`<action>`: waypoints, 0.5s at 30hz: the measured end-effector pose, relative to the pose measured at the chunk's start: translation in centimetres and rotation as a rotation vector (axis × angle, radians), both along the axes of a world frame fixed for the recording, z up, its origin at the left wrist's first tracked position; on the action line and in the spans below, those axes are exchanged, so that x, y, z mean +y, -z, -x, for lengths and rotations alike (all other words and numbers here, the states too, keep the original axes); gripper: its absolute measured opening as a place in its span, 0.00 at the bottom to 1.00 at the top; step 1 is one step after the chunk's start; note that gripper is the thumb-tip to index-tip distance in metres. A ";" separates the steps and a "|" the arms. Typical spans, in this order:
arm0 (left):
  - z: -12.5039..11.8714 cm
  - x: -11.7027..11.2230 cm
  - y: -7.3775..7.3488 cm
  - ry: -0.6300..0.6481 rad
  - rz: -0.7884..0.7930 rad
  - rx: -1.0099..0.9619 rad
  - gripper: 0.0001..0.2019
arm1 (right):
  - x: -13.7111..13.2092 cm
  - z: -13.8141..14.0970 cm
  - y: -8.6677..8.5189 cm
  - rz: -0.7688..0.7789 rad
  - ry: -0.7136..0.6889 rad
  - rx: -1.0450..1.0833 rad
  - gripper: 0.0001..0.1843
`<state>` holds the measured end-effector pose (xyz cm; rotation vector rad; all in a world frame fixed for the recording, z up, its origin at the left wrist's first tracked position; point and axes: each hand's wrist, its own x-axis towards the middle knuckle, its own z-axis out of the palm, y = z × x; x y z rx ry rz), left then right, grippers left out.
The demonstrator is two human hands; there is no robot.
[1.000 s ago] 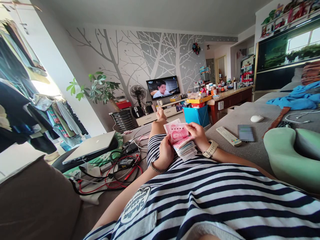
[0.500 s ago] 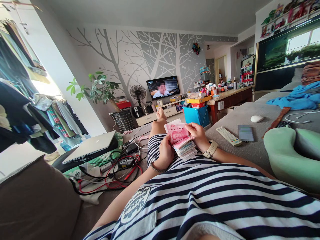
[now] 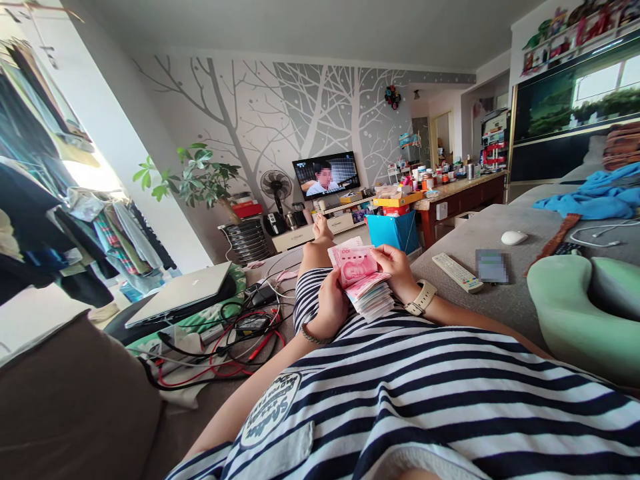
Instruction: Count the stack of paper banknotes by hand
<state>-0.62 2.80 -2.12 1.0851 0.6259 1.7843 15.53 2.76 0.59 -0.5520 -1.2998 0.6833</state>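
A thick folded wad of banknotes (image 3: 373,298) rests above my lap on the striped clothing (image 3: 390,373). My left hand (image 3: 331,308) is closed on its left side, thumb on top. At the upper right edge my right hand (image 3: 397,270) pinches a pink 100 banknote (image 3: 356,263), which stands up from the wad with its portrait side facing me. Behind it the edges of other notes show. The undersides of the wad and most of my left fingers are hidden.
To my left lie a laptop (image 3: 185,293) and tangled cables (image 3: 240,333). On the sofa at right are a remote control (image 3: 457,272), a white mouse (image 3: 514,238) and a green neck pillow (image 3: 565,307). A television (image 3: 326,175) stands ahead, near a blue bin (image 3: 393,231).
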 end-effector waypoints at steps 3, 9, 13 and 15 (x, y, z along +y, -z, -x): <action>-0.1 -0.2 -0.3 -0.015 0.019 -0.013 0.13 | 0.0 0.0 0.0 -0.003 -0.001 0.000 0.23; -0.3 -0.5 -0.6 -0.016 0.041 -0.019 0.13 | 0.0 0.0 0.0 -0.004 -0.005 0.005 0.23; -0.3 -0.6 -0.7 -0.018 0.033 0.016 0.15 | -0.1 0.0 0.0 -0.003 -0.010 0.006 0.23; -0.3 -0.7 -0.7 -0.013 0.028 0.027 0.16 | -0.2 0.0 -0.1 -0.002 -0.014 0.007 0.24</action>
